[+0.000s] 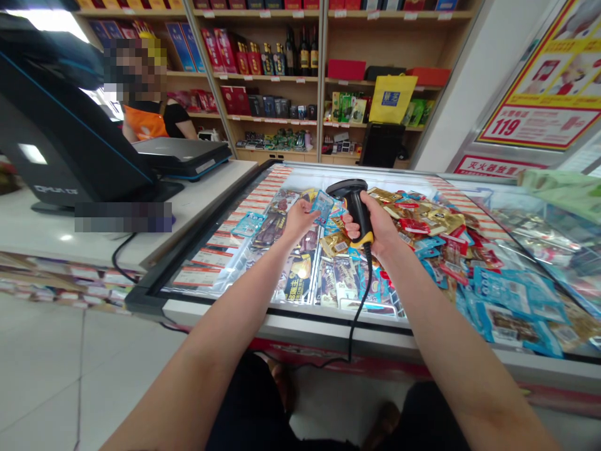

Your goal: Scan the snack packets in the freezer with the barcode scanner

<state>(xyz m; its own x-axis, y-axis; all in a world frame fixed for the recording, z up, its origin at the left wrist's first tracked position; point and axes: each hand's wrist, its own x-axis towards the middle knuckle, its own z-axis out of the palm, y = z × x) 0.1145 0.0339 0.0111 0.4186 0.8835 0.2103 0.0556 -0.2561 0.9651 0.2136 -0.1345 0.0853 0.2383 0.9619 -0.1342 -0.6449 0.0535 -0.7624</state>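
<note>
My left hand point(300, 220) pinches a small blue snack packet point(323, 205) at its edge, above a glass-topped chest freezer point(300, 319). Wrapped in the fingers of my right hand point(378, 227) is a black and yellow barcode scanner point(357, 210), its head turned towards the packet. From its handle a black cord point(369, 282) hangs over the freezer's front edge. To the right, gold, red and blue packets point(441, 232) lie in a loose pile on the glass. Another blue packet point(248, 224) lies by itself left of my left hand.
A black checkout machine point(70, 125) and a flat dark device point(183, 153) stand on the white counter point(206, 194) at left. Behind it is a person in an orange apron point(148, 122). Shelves point(267, 78) with bottles and boxes line the back. Light green bags point(563, 194) lie at far right.
</note>
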